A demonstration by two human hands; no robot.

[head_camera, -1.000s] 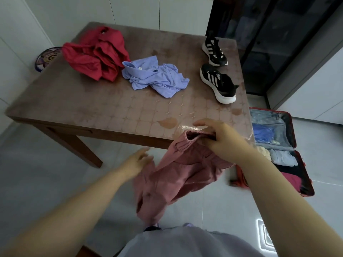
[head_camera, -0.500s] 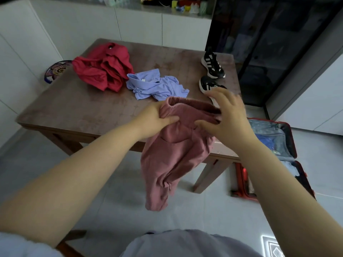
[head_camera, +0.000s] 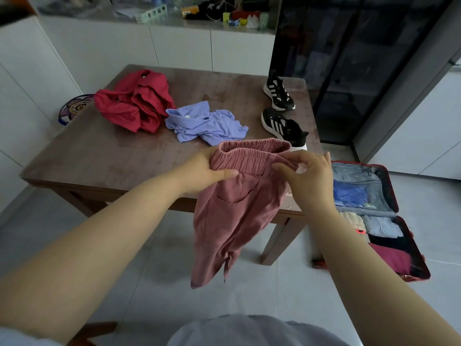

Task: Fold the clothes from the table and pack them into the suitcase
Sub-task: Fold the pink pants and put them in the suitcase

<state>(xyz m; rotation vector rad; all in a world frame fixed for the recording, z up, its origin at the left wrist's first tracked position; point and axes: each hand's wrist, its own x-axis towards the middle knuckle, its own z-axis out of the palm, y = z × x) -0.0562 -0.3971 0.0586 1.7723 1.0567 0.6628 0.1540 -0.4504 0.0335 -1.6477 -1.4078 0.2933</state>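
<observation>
Left hand (head_camera: 207, 171): I grip the waistband's left end.
Right hand (head_camera: 308, 177): pinches its right end.
Pink trousers (head_camera: 232, 216): hang between my hands, over table edge (head_camera: 112, 181).
Advice: level waistband, align legs.

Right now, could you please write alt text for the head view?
The left hand and right hand hold dusty-pink elastic-waist trousers by the waistband at the edge of a brown wooden table. A crumpled red garment, a lilac shirt and two black trainers lie on it; an open red suitcase sits on the floor.
</observation>
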